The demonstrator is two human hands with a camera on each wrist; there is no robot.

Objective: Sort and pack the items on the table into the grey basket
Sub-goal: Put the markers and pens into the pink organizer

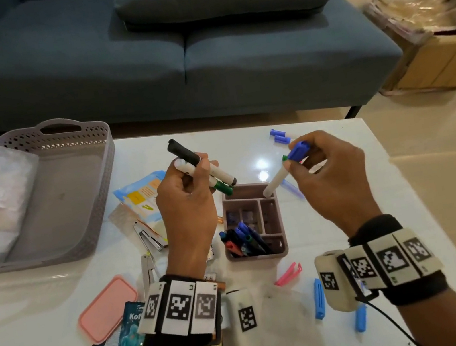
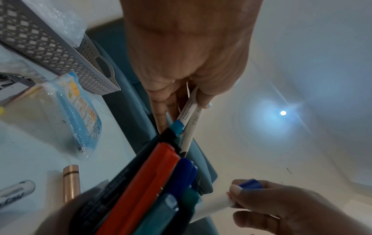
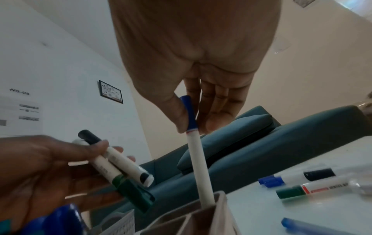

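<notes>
Early: right hand [image 1: 326, 174] lowers a pen [image 1: 277, 178] into the organiser [image 1: 257, 258]; left hand [image 1: 185, 207] grips two markers [image 1: 205, 170]; basket [image 1: 89, 196] holds only a bag.

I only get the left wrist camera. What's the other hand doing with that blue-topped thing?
Observer: The right hand pinches a blue-capped marker by its cap; the bottom end dips into the brown organizer.
Child: Any markers lying outside it?
Observer: Yes, a green-capped marker lies on the table beyond the organizer.
</notes>
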